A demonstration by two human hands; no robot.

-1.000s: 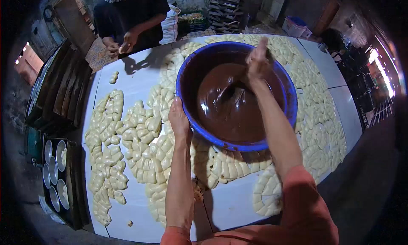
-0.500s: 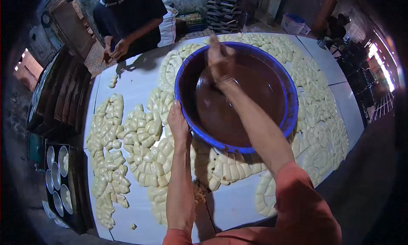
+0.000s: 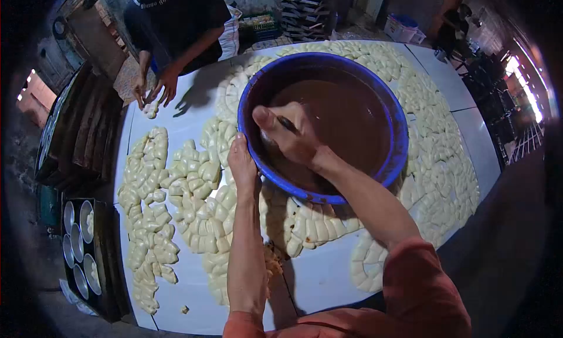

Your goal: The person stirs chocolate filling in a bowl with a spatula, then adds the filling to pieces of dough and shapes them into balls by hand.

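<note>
A large blue basin [image 3: 400,144] full of brown liquid [image 3: 346,118] rests over the dough pieces. My left hand [image 3: 241,162] grips its rim on the near left side. Over the liquid, my right hand [image 3: 291,132] is closed in a fist, thumb up, at the left part of the basin. A small dark part of something shows between its fingers; the rest is hidden by the hand. Pale, glossy dough pieces [image 3: 319,225] lie in rows around the basin, and more dough pieces [image 3: 153,179] cover the table's left side.
The white table [image 3: 328,279] spreads beneath everything. A co-worker's hands [image 3: 157,91] touch a little dough at the far left corner. Round metal tins [image 3: 77,242] sit in a dark tray at the left, below stacked dark trays [image 3: 88,127]. A crate [image 3: 261,26] stands behind.
My right hand has swept from the back of the basin toward me and left. The co-worker's hands have come down to the dough on the table. My left hand stays on the rim.
</note>
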